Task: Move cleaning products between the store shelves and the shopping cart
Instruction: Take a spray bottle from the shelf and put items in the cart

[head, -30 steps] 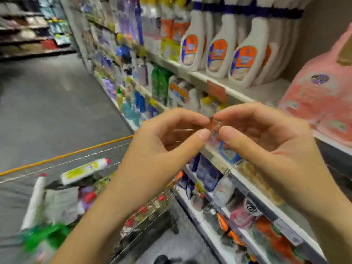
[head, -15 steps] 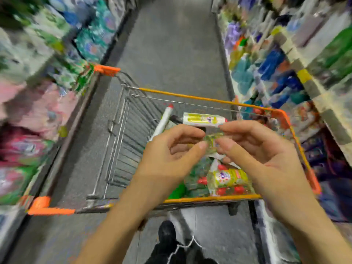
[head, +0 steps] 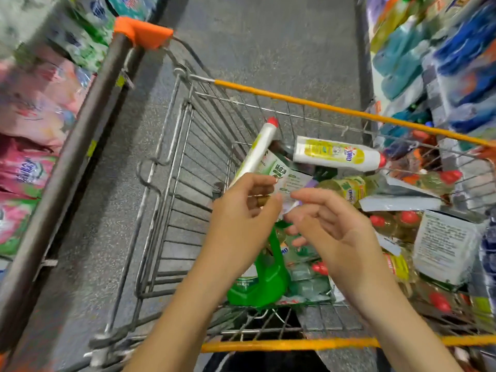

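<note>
- Orange-rimmed wire shopping cart [head: 281,345] fills the middle of the view on the grey floor [head: 268,36], with its near rim at 6 o'clock.
- Both hands hover over the basket, close together but apart.
- On the left hand [head: 241,210] the fingers are curled in and narrow, the thumb tip close to the forefinger. A small tan bit shows between them, and I cannot tell whether it is held.
- On the right hand [head: 335,229] the fingers are loosely curled, slightly spread, and hold nothing.
- Cleaning products lie heaped in the cart's right half.
- A white bottle [head: 335,155] with a yellow label and red cap lies crosswise at 12 o'clock from the hands.
- A slim white bottle [head: 257,151] with a red tip leans at 11 o'clock.
- A green jug [head: 265,280] sits under the wrists at 6 o'clock.
- Yellow bottles [head: 349,189] with red caps lie at 3 o'clock, with a white box [head: 445,245] beyond them by the cart's side.
- The left shelf [head: 26,116] at 9 o'clock carries pink and green packs.
- The right shelf [head: 456,49] at 2 o'clock shows blurred blue packs.
</note>
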Tool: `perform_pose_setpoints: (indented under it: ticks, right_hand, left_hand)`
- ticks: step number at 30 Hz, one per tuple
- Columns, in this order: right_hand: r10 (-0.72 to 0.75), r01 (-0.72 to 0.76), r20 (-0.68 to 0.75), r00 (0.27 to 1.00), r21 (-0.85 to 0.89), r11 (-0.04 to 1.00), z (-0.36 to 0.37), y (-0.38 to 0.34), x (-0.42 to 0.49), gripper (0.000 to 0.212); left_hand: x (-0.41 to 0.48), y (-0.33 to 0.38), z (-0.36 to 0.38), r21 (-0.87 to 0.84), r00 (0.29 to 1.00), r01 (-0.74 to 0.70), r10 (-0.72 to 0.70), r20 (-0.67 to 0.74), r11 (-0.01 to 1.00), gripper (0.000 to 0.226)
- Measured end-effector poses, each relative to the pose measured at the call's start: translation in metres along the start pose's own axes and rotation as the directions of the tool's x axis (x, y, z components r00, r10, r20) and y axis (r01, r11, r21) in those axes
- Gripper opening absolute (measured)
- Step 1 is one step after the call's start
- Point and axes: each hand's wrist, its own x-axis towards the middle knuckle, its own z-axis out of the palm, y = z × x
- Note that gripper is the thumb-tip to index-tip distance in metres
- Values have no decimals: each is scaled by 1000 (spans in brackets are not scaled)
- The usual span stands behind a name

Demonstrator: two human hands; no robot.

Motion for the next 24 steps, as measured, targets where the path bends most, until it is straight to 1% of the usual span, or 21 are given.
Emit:
perform_pose_setpoints:
  ticks: [3,5,7,9,13,16,17,20,21,24]
  right_hand:
    - [64,-64,4,998,39,997,-2,19,22,20]
    - [110,-111,22,994,60,992,-4,29,35,18]
    - [135,-135,22,991,37,990,-7,36,45,18]
    - [151,-151,20,988,25,988,-11,43,54,18]
    - [187,-188,19,982,28,982,-15,49,63,18]
    - [228,-228,21,974,24,973,-16,54,66,18]
    - [239,-239,21,971,22,971,-16,56,67,18]
    - [253,-253,23,967,18,967,-17,61,67,19]
    - [253,-254,25,967,16,967,-17,62,67,19]
    - [254,-254,28,967,14,967,-19,63,65,18]
  left_hand:
    - [39,-25,9,138,996,17,-5,-93,990,19]
    - [65,-39,15,237,989,13,23,-149,971,25]
    - [89,-52,20,403,980,2,78,-182,915,37]
    - [109,-65,23,544,977,26,93,-190,839,47]
    - [138,-92,21,649,986,116,-7,-168,752,65]
    - [147,-105,23,725,987,159,-97,-127,670,60]
    - [148,-108,24,743,987,161,-101,-125,649,56]
    - [150,-113,27,784,989,140,-52,-137,604,44]
    - [150,-114,27,776,988,142,-44,-146,614,41]
    - [153,-114,24,705,981,181,-71,-183,685,34]
